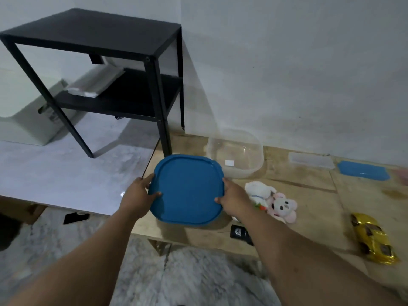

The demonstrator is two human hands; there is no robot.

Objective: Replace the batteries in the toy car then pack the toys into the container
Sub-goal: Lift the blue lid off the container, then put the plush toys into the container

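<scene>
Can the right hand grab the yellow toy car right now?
Probably not yet. The right hand grips the blue lid together with the left hand. The yellow toy car lies uncovered on the table, so once the lid is put down, the way looks free.

Head view looks forward and down; near the wooden table (309,195).

Blue lid (187,191), gold toy car (373,238), pink plush (283,206), white plush (258,192), black shelf (92,34).

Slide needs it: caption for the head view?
Both hands, left and right, hold the blue lid near the open clear container.
</scene>
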